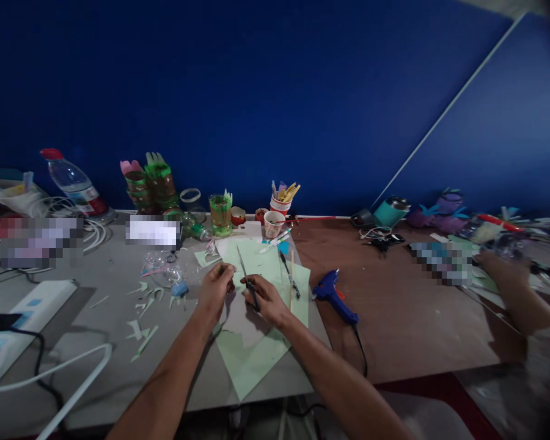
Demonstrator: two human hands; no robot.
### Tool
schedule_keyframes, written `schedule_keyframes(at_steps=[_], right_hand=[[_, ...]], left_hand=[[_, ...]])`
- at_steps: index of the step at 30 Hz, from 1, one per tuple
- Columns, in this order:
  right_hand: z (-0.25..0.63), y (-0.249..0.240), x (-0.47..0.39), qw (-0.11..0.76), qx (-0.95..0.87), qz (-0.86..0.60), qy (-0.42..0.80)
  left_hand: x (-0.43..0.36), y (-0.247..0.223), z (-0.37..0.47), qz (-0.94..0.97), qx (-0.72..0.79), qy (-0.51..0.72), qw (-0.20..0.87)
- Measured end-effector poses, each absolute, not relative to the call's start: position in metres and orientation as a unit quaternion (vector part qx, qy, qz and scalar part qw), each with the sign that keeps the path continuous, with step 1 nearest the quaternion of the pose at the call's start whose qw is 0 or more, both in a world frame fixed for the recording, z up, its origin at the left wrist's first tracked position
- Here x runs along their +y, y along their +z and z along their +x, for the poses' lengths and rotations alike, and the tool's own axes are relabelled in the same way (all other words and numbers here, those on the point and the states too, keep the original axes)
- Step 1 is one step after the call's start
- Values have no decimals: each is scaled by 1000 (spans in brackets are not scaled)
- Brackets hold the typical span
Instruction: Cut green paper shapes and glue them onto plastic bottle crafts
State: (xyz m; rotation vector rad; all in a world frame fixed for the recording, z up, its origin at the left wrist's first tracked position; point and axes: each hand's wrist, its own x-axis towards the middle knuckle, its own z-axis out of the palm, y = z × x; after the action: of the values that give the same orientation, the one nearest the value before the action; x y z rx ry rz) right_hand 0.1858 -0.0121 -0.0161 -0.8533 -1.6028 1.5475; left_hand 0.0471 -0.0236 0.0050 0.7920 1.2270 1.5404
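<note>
My right hand (266, 298) is closed round the dark handles of a pair of scissors (249, 280), whose blades point up and away from me. Just to its left, my left hand (217, 286) has its fingers pinched together; what is between them is too small to make out. Both hands are above sheets of pale green paper (252, 366) and a greyish piece lying on them. A black pen (289, 275) and a thin wooden stick (292, 278) rest on the paper right of my right hand.
A blue glue gun (335, 297) lies on the right. Paper scraps (140, 330) and a white power strip (27, 330) are at left. Cups (274, 225) and a bottle (76, 186) stand behind. Another person's arm (517, 293) reaches in at far right.
</note>
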Motion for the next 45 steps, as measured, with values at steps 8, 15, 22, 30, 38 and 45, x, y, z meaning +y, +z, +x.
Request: schedule_keyframes(at_steps=[8,15,22,30,38,45], right_hand=[[188,-8,-14,321,-633,-309,633],[189,-7,-12,345,-673,-377,535],[188,-10,-13,295,-736,-376,480],[189,-12,-12,311,-712,-362,514],[188,-16,-11,319,-686,-348,554],[188,-16,-10,318,-675,-343,571]], left_hand=[[-18,-1,43,279,507,683,446],[-17,-4,42,282,512,676,448],[-16,-5,44,276,504,674,465],[-20,2,48,304,514,640,484],[-23,8,50,306,515,631,492],[-22,7,50,308,514,627,497]])
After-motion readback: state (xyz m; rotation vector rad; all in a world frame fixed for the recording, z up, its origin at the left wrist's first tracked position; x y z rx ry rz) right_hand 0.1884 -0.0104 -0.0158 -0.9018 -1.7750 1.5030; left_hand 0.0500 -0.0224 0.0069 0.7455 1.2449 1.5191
